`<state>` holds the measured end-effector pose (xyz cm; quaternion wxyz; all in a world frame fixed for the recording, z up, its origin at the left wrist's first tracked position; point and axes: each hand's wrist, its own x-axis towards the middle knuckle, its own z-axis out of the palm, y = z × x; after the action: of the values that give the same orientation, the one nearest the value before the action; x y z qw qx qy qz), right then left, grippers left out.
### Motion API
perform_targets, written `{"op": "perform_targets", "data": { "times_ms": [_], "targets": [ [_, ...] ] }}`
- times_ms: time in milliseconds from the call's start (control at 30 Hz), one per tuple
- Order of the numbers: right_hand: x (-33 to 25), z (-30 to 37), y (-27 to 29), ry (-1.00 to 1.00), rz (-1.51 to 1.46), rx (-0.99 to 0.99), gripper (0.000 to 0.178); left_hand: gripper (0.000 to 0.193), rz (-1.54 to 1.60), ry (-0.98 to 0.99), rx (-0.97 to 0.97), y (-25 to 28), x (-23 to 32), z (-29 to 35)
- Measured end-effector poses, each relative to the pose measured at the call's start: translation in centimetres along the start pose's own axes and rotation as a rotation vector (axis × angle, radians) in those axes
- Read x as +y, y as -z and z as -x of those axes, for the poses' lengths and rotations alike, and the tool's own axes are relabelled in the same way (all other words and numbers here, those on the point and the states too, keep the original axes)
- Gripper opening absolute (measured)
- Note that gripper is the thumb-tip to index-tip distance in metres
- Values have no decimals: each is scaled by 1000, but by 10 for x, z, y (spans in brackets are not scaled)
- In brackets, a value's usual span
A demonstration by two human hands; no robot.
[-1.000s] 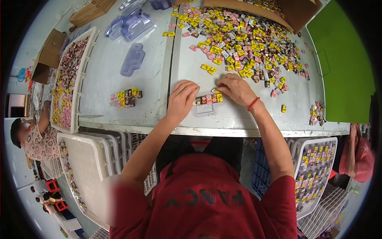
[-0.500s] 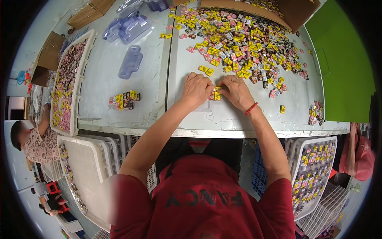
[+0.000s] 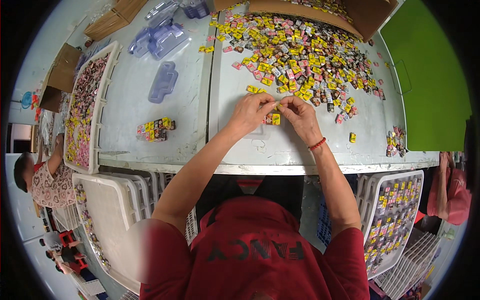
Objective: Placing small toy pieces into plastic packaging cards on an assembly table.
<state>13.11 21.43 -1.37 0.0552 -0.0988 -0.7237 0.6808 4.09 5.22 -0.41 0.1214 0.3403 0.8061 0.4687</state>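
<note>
Left hand (image 3: 252,113) and right hand (image 3: 301,117) narrowed, fingertips nearly meeting, whether either grips anything cannot be told; small box row (image 3: 272,119) at frame centre, partly hidden by left hand, so an unsighted nudge could skew it.

A small-goods packing workshop, as I see it over my feed.
At one o'clock I have a heap of tiny yellow, pink and black boxes (image 3: 310,62) on a long pale worktable (image 3: 185,142); at eleven, bluish clear moulded plastic shells (image 3: 167,40); at eight, stacked white plastic crates (image 3: 107,205); at nine, a seated-height co-worker in a patterned top (image 3: 52,185).
</note>
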Motion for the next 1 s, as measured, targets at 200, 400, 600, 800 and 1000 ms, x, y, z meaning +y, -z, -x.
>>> {"op": "perform_targets", "data": {
  "times_ms": [200,400,600,800,1000],
  "targets": [
    [4,-8,-9,-50,-276,33,15,25,312,160,38,-10,-17,-9],
    [-14,-6,-7,-29,-470,22,21,19,777,371,-2,5,18,-9],
    [-26,13,-22,16,-439,38,23,20,875,393,20,10,36,7],
    [-41,33,-15,17,-537,71,28,18,514,229,92,22,30,9],
    [-13,62,14,-138,-565,94,28,32,-457,-606,-154,16,-4,51]
  ]
}}
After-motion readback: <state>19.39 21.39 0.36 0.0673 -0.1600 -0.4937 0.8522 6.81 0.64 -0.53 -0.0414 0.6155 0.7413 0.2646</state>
